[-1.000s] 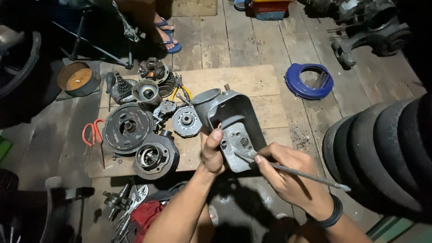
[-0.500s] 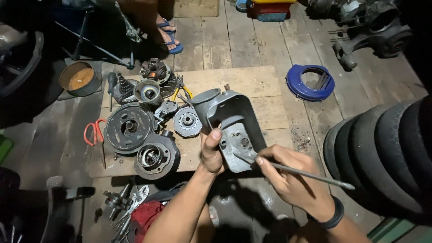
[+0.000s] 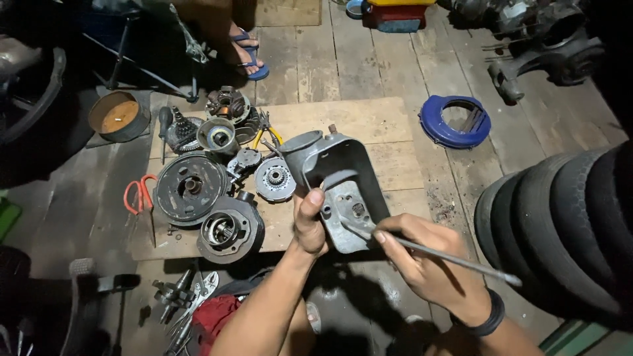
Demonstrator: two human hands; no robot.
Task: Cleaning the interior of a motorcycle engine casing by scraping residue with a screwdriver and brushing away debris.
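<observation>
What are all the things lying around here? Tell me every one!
Metal housing: 1, grey, held over the board's front edge.
Thin rod: 1, grey, tip inside the housing.
Wooden board: 1, tan, on the plank floor.
Round engine parts: several, dark grey, on the board's left half.
Scissors: 1, orange handles, left of the board.
Round tin: 1, rusty brown, far left.
Ring-shaped cover: 1, blue, right of the board.
Tyres: a few, black, stacked at right.
Sandalled foot: 1, blue strap, another person's, top.
Left hand: grips the housing's edge.
Right hand: holds the rod; black wristband.
</observation>
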